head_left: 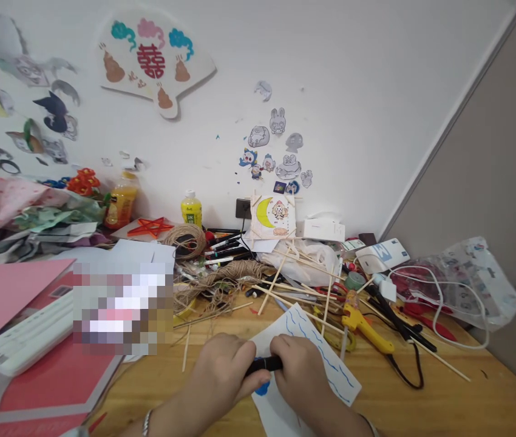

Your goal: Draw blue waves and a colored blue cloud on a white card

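My left hand [226, 370] and my right hand [298, 367] meet over a sheet of white paper [280, 419] at the table's front. Both are closed on a black marker [264, 364], one at each end, with its middle showing between them. Whether the cap is on or off, I cannot tell. Blue wavy lines run along the paper's right side, and a solid blue patch [262, 388] shows just under the marker. My wrists and forearms cover part of the sheet.
Right of the paper lies a yellow glue gun [365, 328] with a black cord. Thin wooden sticks [280, 279], twine [235, 276] and markers [221, 249] clutter the back. A juice bottle [191, 209] stands by the wall. Pink and red sheets [16, 288] cover the left side.
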`<state>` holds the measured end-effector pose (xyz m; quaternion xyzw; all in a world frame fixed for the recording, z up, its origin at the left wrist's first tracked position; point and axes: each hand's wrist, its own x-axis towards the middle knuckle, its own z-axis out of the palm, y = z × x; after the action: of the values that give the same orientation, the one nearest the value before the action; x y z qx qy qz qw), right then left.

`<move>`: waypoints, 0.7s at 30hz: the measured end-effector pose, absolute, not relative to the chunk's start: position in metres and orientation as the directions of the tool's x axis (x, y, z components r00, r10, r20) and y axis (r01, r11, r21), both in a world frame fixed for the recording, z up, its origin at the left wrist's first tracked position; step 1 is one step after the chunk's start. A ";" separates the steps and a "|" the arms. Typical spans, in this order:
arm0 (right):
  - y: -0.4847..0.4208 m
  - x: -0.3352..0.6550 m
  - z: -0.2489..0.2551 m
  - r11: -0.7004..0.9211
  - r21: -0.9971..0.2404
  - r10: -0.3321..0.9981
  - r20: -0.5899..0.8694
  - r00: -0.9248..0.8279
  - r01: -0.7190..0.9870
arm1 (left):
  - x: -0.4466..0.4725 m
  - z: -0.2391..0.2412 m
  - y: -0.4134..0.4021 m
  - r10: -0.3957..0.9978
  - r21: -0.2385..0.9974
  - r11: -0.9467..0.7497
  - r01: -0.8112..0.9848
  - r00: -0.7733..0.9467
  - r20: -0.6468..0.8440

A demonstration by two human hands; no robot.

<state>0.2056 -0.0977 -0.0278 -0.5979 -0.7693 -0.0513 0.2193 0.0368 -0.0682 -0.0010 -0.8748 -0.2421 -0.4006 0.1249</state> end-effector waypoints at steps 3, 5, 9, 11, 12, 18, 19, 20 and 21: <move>-0.096 0.211 -0.028 0.273 -0.054 0.839 0.502 -0.210 0.960 | 0.040 -0.006 -0.071 0.425 0.034 -0.815 0.578 0.558 0.713; -0.097 0.211 -0.028 0.259 -0.014 0.815 0.539 -0.211 0.966 | 0.041 -0.010 -0.073 0.481 0.092 -0.802 0.590 0.548 0.685; -0.101 0.209 -0.027 0.242 0.006 0.840 0.499 -0.213 0.970 | 0.043 -0.020 -0.072 0.484 0.122 -0.824 0.553 0.576 0.659; -0.101 0.210 -0.026 0.250 0.011 0.866 0.445 -0.228 0.968 | 0.043 -0.022 -0.070 0.485 0.145 -0.839 0.525 0.600 0.636; -0.100 0.212 -0.025 0.260 0.010 0.873 0.425 -0.240 0.966 | 0.044 -0.023 -0.068 0.494 0.166 -0.842 0.514 0.607 0.623; -0.089 0.223 -0.017 0.371 -0.267 0.832 0.521 -0.191 0.889 | 0.043 -0.014 -0.062 0.609 0.470 -0.789 0.395 0.597 0.521; -0.088 0.223 -0.015 0.409 -0.367 0.817 0.555 -0.156 0.835 | 0.042 -0.013 -0.062 0.636 0.521 -0.764 0.380 0.577 0.512; -0.089 0.223 -0.014 0.449 -0.459 0.805 0.580 -0.124 0.767 | 0.041 -0.012 -0.062 0.654 0.548 -0.747 0.375 0.563 0.506; -0.090 0.222 -0.012 0.479 -0.536 0.801 0.591 -0.096 0.695 | 0.041 -0.013 -0.062 0.655 0.546 -0.747 0.380 0.562 0.505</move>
<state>0.2220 -0.0902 -0.0124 -0.5069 -0.7379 0.0599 0.4417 0.0408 -0.0621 -0.0125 -0.8627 -0.3000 -0.3594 -0.1914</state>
